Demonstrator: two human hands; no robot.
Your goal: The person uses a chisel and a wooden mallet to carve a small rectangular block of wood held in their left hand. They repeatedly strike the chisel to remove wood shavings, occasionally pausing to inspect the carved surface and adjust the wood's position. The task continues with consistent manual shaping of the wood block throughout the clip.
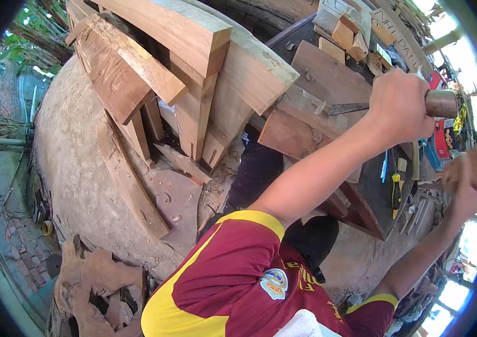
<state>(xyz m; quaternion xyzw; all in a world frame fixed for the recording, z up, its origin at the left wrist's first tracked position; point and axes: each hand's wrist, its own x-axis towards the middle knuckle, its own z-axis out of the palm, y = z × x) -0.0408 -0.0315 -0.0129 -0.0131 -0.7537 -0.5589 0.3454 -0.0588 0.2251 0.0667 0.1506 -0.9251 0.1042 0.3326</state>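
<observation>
My left hand (pixel 400 106) is closed round a chisel (pixel 441 104), whose round handle end sticks out to the right of the fist. The narrow dark blade points left over a brown wooden workpiece (pixel 289 132). Wood chips lie around the blade. A wide brown board (pixel 334 73) rests behind the workpiece, on a dark bench (pixel 289 42). Off at the right rim, my right hand (pixel 464 188) is raised and partly blurred. Its fingers look curled round something brownish, cut off by the picture's edge.
Large planed timbers (pixel 193 33) stand stacked at the upper left. Offcut blocks (pixel 348 33) lie on the bench's far side. A yellow-and-black screwdriver (pixel 396 191) is near its right side. A curved wooden strip (pixel 129 174) and a root-like wood slab (pixel 95 281) lie at left.
</observation>
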